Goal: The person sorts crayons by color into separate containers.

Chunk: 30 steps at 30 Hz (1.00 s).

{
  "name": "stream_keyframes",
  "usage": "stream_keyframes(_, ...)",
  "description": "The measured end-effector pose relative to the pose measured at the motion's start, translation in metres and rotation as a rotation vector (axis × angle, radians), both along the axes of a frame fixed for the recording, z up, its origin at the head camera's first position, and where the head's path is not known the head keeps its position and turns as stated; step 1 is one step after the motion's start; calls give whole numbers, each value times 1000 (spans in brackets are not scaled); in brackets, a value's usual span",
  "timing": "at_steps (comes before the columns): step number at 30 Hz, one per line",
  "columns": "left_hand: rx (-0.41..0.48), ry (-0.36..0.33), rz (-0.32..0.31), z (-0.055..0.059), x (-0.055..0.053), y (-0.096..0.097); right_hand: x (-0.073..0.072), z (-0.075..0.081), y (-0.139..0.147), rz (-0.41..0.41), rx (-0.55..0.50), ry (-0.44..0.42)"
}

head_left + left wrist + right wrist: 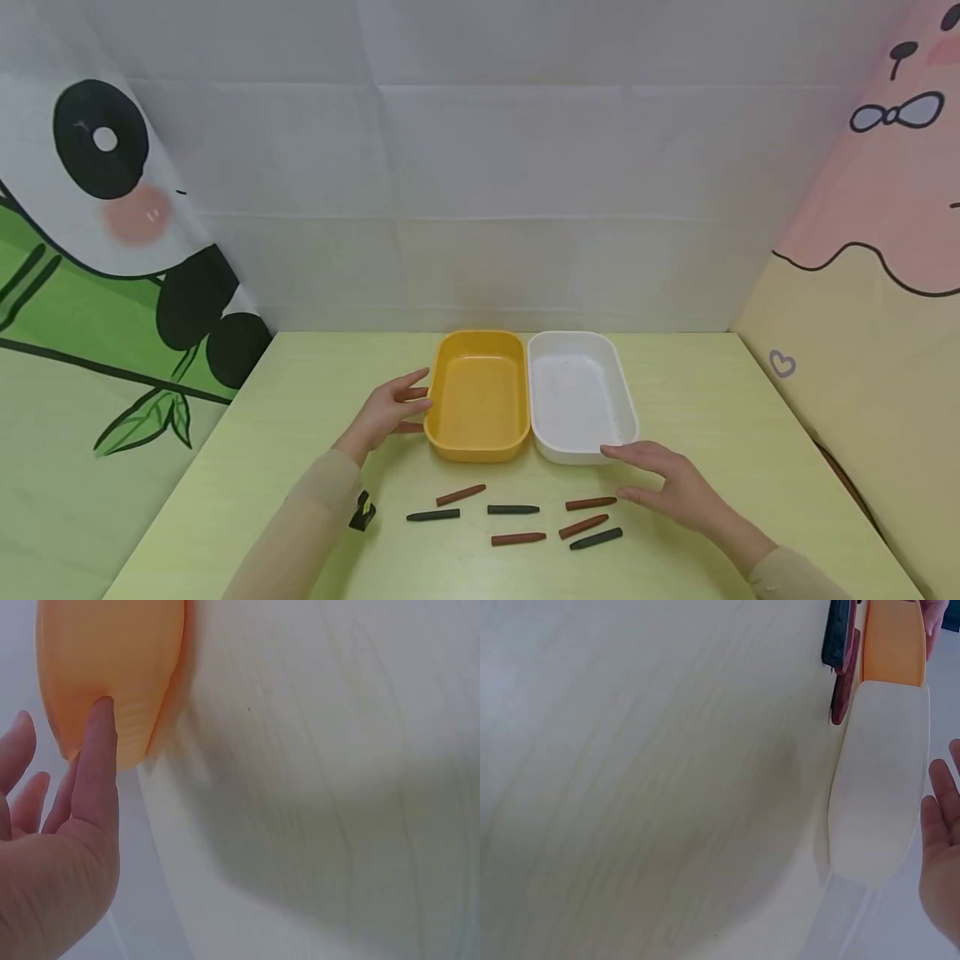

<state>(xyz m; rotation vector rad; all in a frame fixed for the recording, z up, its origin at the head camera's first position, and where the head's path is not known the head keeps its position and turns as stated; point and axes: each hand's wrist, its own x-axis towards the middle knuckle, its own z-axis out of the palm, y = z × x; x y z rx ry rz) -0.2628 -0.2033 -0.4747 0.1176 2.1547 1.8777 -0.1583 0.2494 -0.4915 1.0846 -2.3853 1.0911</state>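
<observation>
A yellow tray [480, 400] and a white tray [581, 400] stand side by side at the back of the table. My left hand [385, 414] is at the yellow tray's left side, its fingers spread and extended; in the left wrist view a fingertip [104, 712] appears to touch the tray's outer wall. My right hand [675, 487], fingers extended and holding nothing, is at the white tray's front right corner; whether it touches the rim I cannot tell. In front of the trays lie several reddish-brown crayons [519, 540] and dark crayons [513, 509].
A small black object [363, 512] shows beside the left sleeve. The pale yellow table [697, 392] ends at a grey cloth wall [495, 167] behind the trays. Panels with cartoon drawings flank it left and right.
</observation>
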Motion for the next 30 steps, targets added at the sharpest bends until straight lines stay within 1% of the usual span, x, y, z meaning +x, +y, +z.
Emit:
stream_keyframes(4,-14,0,13,0,-2,1,3,0,-2,47,12,1)
stream_keyframes(7,-18,-4,25,0,-2,3,3,-3,-4,73,20,-18)
stream_keyframes(14,-40,-12,40,-1,-1,5,2,-11,-8,108,52,-125)
stream_keyframes(16,-52,-8,35,-1,-2,6,1,-13,-9,128,54,-145)
stream_keyframes(19,-60,-20,39,-1,-2,6,0,-15,-11,145,61,-169)
stream_keyframes(23,-53,-31,36,-1,-2,6,-2,-19,-12,132,92,-197)
stream_keyframes(26,-49,-30,28,-1,-2,5,-4,-22,-13,104,132,-184)
stream_keyframes(30,-50,-32,18,-1,-2,4,-5,-25,-14,81,154,-191)
